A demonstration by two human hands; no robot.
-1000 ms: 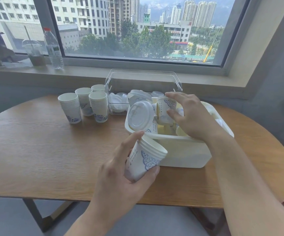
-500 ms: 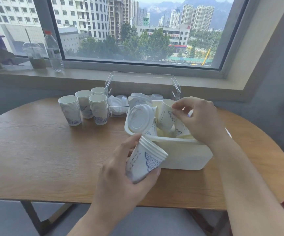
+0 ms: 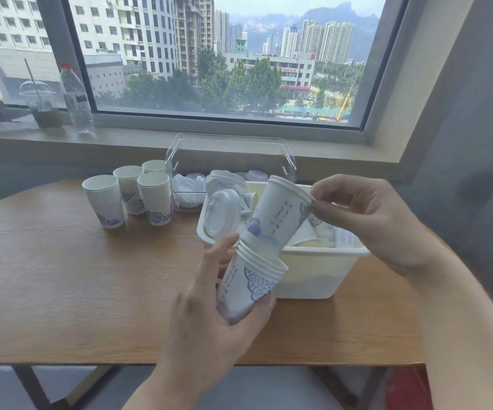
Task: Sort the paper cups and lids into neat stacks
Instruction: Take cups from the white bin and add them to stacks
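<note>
Here the left hand [image 3: 209,315] grips a small stack of nested paper cups [image 3: 251,282], tilted, above the wooden table [image 3: 62,285]. The right hand [image 3: 369,220] pinches the rim of a single paper cup [image 3: 280,214], whose base sits in the stack's mouth, over the white bin [image 3: 313,276].

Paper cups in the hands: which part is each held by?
Left hand wraps the short cup stack around its side; right hand pinches a single cup at its rim.
</note>
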